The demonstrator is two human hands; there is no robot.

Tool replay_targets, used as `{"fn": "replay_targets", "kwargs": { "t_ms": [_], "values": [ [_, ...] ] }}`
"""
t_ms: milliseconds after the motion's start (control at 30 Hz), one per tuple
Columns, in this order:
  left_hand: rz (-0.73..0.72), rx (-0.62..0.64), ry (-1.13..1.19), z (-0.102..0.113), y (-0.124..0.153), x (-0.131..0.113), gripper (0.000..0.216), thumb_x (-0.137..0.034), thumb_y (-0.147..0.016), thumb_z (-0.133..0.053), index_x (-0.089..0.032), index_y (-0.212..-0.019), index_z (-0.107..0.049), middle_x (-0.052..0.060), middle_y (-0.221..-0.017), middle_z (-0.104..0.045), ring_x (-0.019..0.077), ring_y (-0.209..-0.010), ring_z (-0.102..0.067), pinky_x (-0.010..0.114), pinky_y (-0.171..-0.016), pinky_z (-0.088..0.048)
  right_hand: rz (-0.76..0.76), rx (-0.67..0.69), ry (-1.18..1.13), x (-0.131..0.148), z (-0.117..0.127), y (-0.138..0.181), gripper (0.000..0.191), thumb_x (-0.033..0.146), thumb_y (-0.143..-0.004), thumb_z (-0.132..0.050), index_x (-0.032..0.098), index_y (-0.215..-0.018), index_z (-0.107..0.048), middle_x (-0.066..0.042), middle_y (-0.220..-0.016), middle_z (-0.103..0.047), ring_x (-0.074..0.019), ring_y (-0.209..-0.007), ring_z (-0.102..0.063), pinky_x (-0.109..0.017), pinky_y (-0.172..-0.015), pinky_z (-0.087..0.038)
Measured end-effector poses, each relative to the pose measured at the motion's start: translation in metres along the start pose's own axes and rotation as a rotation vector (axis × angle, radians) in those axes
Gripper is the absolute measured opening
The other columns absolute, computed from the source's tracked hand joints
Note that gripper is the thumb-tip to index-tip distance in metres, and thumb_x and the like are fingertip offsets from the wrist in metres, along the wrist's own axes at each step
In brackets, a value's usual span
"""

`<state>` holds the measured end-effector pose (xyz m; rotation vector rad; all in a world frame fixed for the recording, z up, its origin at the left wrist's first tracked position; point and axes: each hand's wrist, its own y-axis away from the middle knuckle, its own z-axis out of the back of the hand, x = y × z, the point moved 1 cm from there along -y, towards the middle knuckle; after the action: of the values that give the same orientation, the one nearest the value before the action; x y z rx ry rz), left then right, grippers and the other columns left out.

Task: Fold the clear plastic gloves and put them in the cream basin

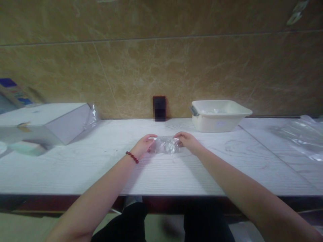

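Note:
A small clear plastic bag with something pale inside lies on the white table in front of me. My left hand, with a red bead bracelet at the wrist, pinches the bag's left end. My right hand pinches its right end. Both hands rest low on the tabletop with fingers closed on the plastic.
A white plastic tub stands behind the right hand near the wall. A small dark object leans on the tiled wall. A white box sits at the left. Clear plastic sheeting lies at the far right.

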<state>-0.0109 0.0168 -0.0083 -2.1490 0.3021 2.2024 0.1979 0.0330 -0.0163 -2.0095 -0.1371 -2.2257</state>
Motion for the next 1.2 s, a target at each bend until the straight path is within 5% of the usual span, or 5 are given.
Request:
{"fn": "replay_targets", "kwargs": {
  "t_ms": [400,700,967,1200],
  "values": [
    [0.022,-0.039,-0.086,0.001,-0.003,0.003,0.018,-0.022,-0.071,-0.052,-0.015,-0.086,-0.055,-0.001,-0.061,-0.052,0.0055,-0.041,-0.043,0.016,-0.037,-0.029,0.048,-0.053,0.163,-0.003,0.001,0.0,0.015,0.02,-0.073,-0.04,0.019,-0.082,-0.052,0.001,-0.067,-0.055,-0.0089,-0.057,-0.057,-0.022,-0.053,-0.046],
    [0.0,-0.027,-0.052,0.002,-0.003,0.006,0.018,-0.023,-0.07,-0.054,-0.014,-0.086,-0.056,-0.004,-0.055,-0.046,0.0052,-0.041,-0.041,0.017,-0.039,-0.03,0.285,-0.064,0.853,0.014,0.002,-0.027,0.033,0.019,-0.076,-0.038,0.023,-0.107,-0.049,-0.003,-0.084,-0.061,-0.0123,-0.07,-0.056,-0.023,-0.068,-0.041],
    [-0.008,-0.023,-0.085,0.004,-0.005,0.008,0.019,-0.022,-0.07,-0.053,-0.015,-0.086,-0.057,-0.002,-0.059,-0.05,0.0057,-0.044,-0.043,0.016,-0.039,-0.028,0.159,-0.047,1.39,0.046,-0.001,-0.075,0.061,0.02,-0.079,-0.034,0.027,-0.131,-0.004,-0.011,-0.095,-0.058,-0.0203,-0.079,-0.056,-0.028,-0.064,-0.04],
    [0.016,-0.042,-0.093,0.004,-0.006,0.008,0.019,-0.023,-0.07,-0.053,-0.015,-0.087,-0.057,-0.002,-0.059,-0.05,0.0058,-0.044,-0.042,0.016,-0.039,-0.03,0.117,-0.116,1.562,0.056,-0.006,-0.111,0.071,0.013,-0.078,-0.035,0.035,-0.127,0.01,-0.012,-0.099,-0.055,-0.0231,-0.087,-0.054,-0.034,-0.066,-0.041]
  ]
}}
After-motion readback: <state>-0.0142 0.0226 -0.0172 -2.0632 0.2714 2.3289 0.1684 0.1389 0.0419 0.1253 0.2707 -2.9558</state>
